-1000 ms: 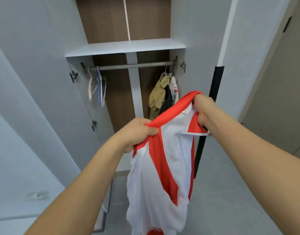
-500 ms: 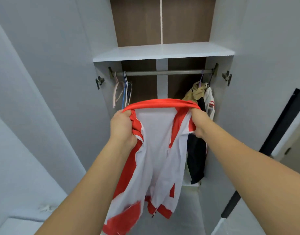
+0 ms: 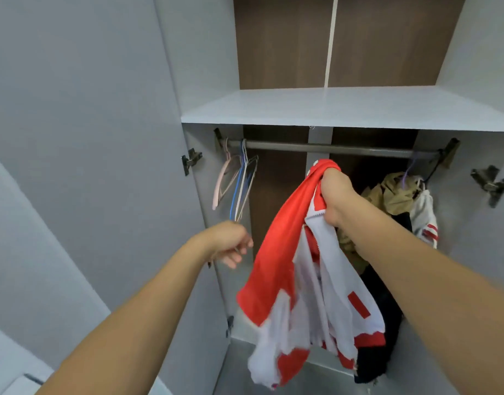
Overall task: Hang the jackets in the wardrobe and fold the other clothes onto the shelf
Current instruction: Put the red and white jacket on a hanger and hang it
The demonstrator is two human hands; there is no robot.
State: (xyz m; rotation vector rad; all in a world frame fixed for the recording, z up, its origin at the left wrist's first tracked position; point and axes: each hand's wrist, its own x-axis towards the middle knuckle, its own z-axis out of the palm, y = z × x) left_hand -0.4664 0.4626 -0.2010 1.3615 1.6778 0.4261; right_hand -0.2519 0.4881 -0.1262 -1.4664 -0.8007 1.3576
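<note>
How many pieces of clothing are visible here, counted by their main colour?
red and white jacket, held by the right hand: 1
khaki garment on the rail: 1
black garment, hanging: 1
white garment with red stripes, hanging: 1
Total: 4

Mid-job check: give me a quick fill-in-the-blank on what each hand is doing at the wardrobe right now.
1. The red and white jacket hangs from the ____ hand's grip.
2. The left hand grips the bottom of a wire ____.
3. The empty hangers hang at the ____ end of the rail.
4. The shelf sits ____ the rail.

Missing: right; hanger; left; above
</note>
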